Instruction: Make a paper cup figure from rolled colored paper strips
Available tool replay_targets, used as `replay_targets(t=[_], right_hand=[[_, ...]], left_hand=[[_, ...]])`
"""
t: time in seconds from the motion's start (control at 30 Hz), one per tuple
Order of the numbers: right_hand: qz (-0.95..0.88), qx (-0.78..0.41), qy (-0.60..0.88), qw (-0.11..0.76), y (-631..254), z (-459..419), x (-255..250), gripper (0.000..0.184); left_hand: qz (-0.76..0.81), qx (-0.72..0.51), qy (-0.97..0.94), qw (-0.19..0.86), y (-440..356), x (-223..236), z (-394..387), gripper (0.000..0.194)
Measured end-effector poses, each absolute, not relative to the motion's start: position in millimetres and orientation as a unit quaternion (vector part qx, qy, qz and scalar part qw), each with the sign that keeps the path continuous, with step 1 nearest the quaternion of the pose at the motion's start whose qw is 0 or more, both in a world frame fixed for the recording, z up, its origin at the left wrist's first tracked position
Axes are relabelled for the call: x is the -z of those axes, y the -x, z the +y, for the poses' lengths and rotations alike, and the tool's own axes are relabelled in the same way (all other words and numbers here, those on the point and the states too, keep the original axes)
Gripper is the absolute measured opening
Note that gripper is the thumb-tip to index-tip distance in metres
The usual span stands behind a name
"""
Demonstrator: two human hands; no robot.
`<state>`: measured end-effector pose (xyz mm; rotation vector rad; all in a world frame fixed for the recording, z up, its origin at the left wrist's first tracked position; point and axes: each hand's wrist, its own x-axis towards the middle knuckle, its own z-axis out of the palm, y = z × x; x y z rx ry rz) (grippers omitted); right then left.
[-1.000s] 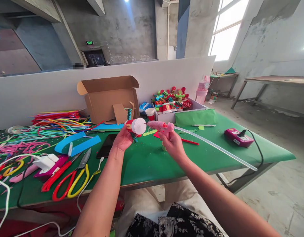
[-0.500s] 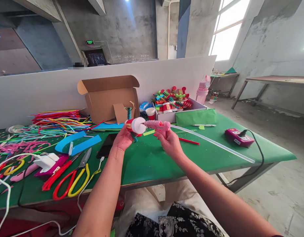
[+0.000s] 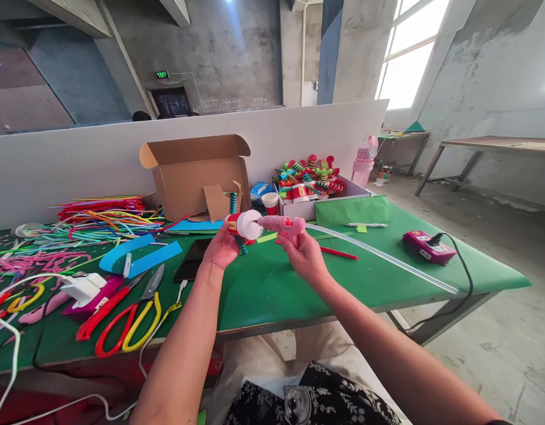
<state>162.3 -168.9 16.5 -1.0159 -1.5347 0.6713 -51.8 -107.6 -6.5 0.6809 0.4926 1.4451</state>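
My left hand is closed around a red and white paper cup, tipped sideways with its white round end facing right. Dark green coiled pipe cleaners stick out above and below the cup. In my right hand is a pink glue gun, gripped by its handle. Its nozzle points left and meets or nearly meets the cup's white end; the exact contact is too small to tell. A long clear glue stick trails from the back of the gun toward the table's right edge.
Scissors, a phone and piled pipe cleaners lie left on the green table. Behind stand a cardboard box and a white box of finished cup figures. A purple power strip sits at the right.
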Motion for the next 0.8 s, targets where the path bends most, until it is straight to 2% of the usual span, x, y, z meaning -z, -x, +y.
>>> replay_targets(t=[0.4,0.6,0.8], right_hand=[[-0.675,-0.285,0.437,0.522,-167.7,-172.9,-17.1,0.027],[-0.669,-0.276,0.425,0.543,-166.5,-172.6,-18.5,0.027],[-0.673,-0.276,0.442,0.525,-167.0,-173.0,-16.0,0.027]], left_hand=[[0.220,-0.639,-0.308,0.669,52.7,8.2,-106.7,0.039],[0.221,-0.645,-0.308,0.664,51.1,7.0,-108.2,0.031],[0.227,-0.644,-0.310,0.662,53.6,8.8,-106.3,0.037]])
